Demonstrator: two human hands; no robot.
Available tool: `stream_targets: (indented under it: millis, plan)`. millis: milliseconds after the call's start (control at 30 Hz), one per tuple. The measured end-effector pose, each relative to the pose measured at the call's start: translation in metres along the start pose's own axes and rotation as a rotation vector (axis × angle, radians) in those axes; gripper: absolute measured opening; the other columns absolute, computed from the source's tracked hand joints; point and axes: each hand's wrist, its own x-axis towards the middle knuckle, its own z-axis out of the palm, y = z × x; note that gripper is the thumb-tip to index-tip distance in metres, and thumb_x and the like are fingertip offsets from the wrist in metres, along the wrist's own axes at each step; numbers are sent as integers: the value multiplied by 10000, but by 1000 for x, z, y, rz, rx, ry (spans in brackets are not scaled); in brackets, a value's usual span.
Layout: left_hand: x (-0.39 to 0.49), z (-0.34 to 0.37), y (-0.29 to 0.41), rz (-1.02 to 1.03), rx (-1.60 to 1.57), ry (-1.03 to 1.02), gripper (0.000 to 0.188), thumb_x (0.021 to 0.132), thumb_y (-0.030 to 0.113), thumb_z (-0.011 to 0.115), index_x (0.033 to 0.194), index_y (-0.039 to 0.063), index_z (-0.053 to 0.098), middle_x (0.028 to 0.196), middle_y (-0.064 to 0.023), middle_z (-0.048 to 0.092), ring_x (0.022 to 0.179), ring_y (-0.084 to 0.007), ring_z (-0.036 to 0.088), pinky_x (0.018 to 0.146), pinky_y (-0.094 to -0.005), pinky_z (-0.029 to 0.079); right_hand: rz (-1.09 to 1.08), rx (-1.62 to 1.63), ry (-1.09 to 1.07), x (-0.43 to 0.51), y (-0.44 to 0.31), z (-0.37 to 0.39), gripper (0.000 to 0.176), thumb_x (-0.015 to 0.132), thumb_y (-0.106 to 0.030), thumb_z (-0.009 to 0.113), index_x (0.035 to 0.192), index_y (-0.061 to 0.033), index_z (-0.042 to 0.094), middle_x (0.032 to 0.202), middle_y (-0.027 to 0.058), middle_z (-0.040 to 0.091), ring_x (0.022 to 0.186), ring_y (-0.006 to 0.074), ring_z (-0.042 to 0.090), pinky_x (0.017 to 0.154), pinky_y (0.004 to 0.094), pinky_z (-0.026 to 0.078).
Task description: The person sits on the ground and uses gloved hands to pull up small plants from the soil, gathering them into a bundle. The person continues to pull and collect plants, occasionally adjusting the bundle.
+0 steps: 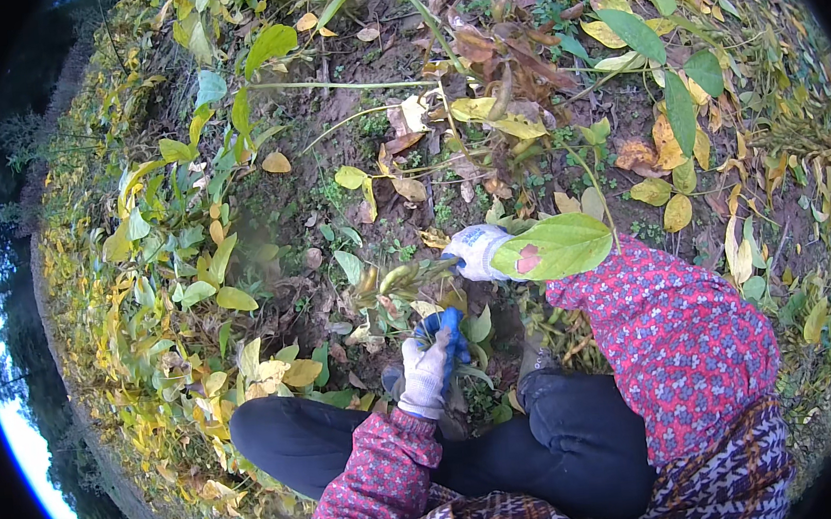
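My right hand, in a white knit glove with a blue palm, grips a bean plant stem. Plump pods hang in a cluster to the left of its fingers. A broad green leaf with a brown spot covers part of the wrist. Nearer to me, my left hand, gloved the same way, has its fingers curled around thin leaf stalks. Some green leaves show beside its blue fingers. The ends of the stalks inside both gloves are hidden.
Standing bean plants with yellowing leaves line the left side. A stem with wilted brown leaves leans over the bare soil ahead. Picked-looking pods lie beside my right boot. My bent knees are close below the hands.
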Motion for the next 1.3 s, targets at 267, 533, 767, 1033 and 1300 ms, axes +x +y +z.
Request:
stream_targets:
  millis: [267,533,767,1033,1300]
  plan:
    - [24,20,11,69,12,-329,360,851,321,673,938,-23,616,706,-25,589,535,-91,513,485,-229,429,3,-80,-205,-7,-9,-11,218,757,-219,605,955,-143,659,867,126,658,849,331,633,742,443,494]
    - [15,-64,9,218,35,72,194,904,194,600,1032,49,604,681,-20,587,510,-104,527,496,-234,451,84,551,-318,1,-59,-24,496,921,-332,495,1298,-11,461,1351,185,455,1209,328,480,1040,460,367]
    - [130,-65,-40,925,1638,-57,273,937,201,500,1151,34,531,1025,-126,600,734,-149,598,663,-266,497,278,-451,-488,6,-162,-69,384,760,-93,541,1135,-148,599,1027,152,632,964,363,593,830,433,460]
    - [0,-31,35,-317,172,-622,182,936,201,546,940,33,617,809,-52,651,560,-100,585,447,-227,448,488,-467,-358,16,-219,-87,388,805,-294,608,1162,-145,574,1109,92,602,997,252,579,855,411,448]
    - [-52,28,82,550,2171,-447,855,687,201,719,1427,158,293,1366,-149,386,1122,-291,520,885,-444,454,288,-767,-130,-17,-260,-135,536,845,-431,528,1313,-176,464,1289,192,501,1192,403,470,986,458,396]
